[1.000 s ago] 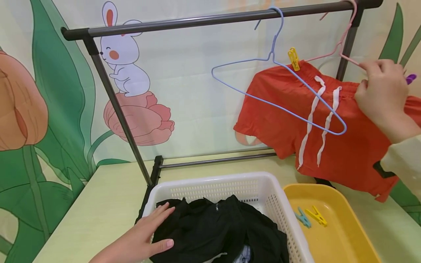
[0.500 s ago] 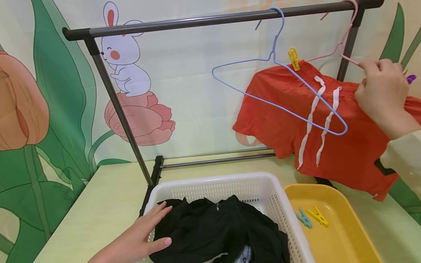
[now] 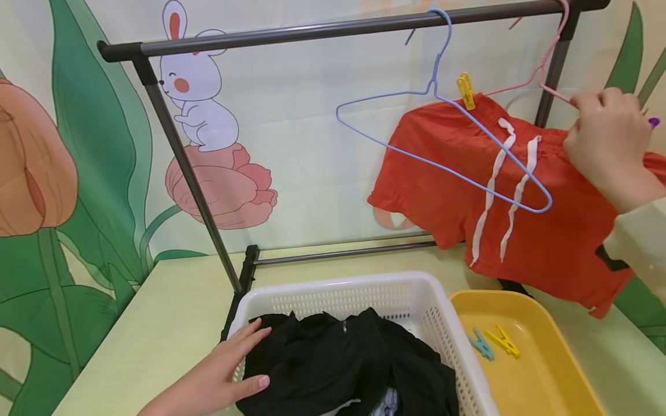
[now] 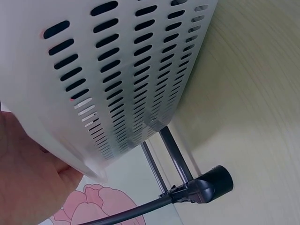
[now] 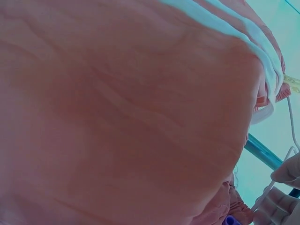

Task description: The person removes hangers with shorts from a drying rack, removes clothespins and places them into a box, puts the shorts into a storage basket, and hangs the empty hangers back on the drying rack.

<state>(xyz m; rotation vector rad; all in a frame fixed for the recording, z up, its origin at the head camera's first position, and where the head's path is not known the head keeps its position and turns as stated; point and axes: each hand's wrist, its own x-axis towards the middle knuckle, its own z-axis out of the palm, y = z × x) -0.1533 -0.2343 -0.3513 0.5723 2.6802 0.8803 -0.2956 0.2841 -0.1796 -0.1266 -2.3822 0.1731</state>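
My right hand (image 3: 609, 141) grips the sloping arm of a pink hanger (image 3: 550, 52) that hooks over the rack's bar. Red shorts (image 3: 437, 150) with white drawstrings hang from it, a yellow clothespin (image 3: 465, 91) on the waistband. A purple clothespin (image 5: 230, 220) shows beside my fingers in the right wrist view, where the shorts fill most of the frame. My left hand (image 3: 226, 370) lies with fingers spread over the left rim of a white basket (image 3: 343, 283), fingertips at the black garment (image 3: 322, 364) inside.
A blue hanger (image 3: 400, 94) hangs on the dark rack bar (image 3: 291, 37), in front of the shorts. Right of the basket stands a yellow tray (image 3: 546, 381) with a teal clothespin (image 3: 481, 345) and a yellow clothespin. The rack's foot (image 4: 213, 185) stands behind the basket.
Almost nothing differs. The right hand and the pink hanger have shifted very slightly up and right in view; the left hand stays at the basket rim.
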